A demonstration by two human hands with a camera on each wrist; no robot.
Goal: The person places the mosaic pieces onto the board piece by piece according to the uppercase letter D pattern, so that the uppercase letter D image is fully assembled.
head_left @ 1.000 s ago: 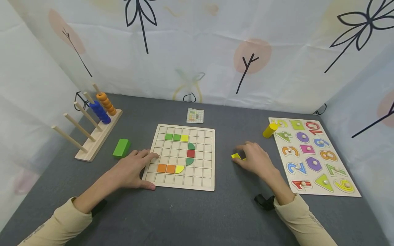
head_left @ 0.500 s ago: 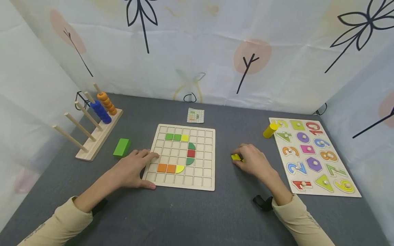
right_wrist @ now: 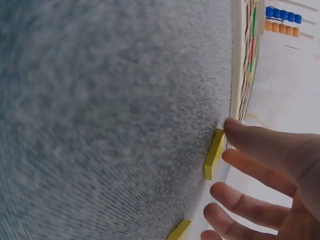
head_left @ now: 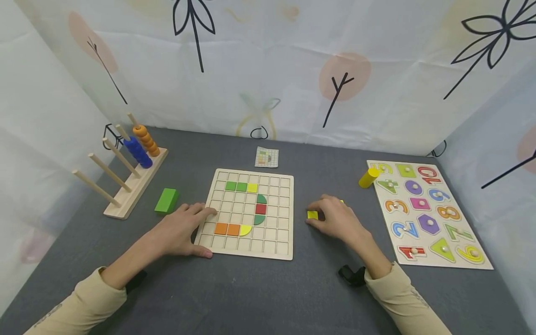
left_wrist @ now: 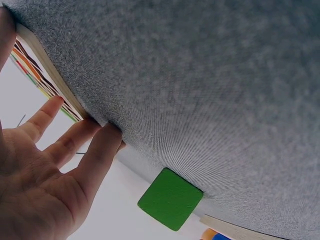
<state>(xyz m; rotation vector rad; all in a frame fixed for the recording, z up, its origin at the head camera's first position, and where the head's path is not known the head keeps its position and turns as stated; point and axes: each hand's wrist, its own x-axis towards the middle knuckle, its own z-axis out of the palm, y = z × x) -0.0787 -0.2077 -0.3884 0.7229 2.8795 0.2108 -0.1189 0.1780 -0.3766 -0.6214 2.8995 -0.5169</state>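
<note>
A wooden grid board (head_left: 276,242) lies in the middle of the table in the head view, with several coloured tiles in its cells. My left hand (head_left: 183,230) rests along its left edge, fingertips on the rim and thumb by the near left corner. To the right of the board, my right hand (head_left: 337,218) pinches a yellow square tile (head_left: 312,214) between thumb and index finger, low over the table. A second yellow tile (right_wrist: 180,230) lies on the table in the right wrist view; in the head view my right hand mostly hides it.
A green block (head_left: 166,201) and a peg stand (head_left: 136,186) with blue and orange beads are at left. Behind the board lies a small pattern card (head_left: 266,157). At right are a yellow cylinder (head_left: 368,177) and a number-and-shape puzzle board (head_left: 418,216).
My right hand has moved slightly left, toward the grid board, with the yellow tile, leaving another yellow piece showing behind it. The left hand has stayed on the board's edge.
</note>
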